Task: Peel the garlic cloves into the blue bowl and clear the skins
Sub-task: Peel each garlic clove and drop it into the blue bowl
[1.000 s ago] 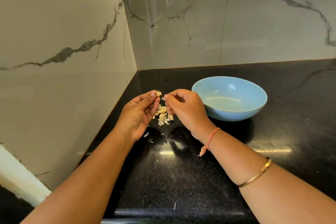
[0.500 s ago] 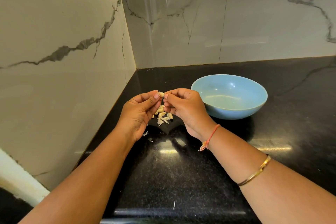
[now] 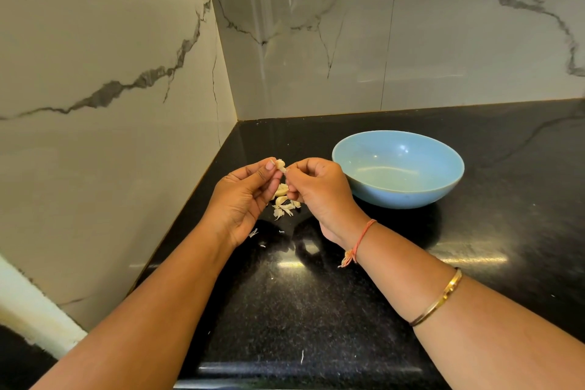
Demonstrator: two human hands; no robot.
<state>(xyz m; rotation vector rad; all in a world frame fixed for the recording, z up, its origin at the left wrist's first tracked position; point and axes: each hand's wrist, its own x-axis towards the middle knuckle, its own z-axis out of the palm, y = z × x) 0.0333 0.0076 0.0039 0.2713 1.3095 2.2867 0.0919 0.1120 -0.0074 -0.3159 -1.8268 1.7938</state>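
a glossy black speckled surface runs into a corner of grey-veined marble walls. above it the left hand and right hand both pinch one garlic clove in their fingers. more cloves and skins lie beneath them, with the blue bowl near on the right.

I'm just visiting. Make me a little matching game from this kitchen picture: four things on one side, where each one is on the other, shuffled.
Things: 1 garlic clove; 2 blue bowl; 3 garlic pile; 4 gold bangle.
Places: A on the right forearm; B pinched between left hand and right hand; C on the black counter under the hands; D right of the hands, looks empty.
Pairs: 1-B, 2-D, 3-C, 4-A.
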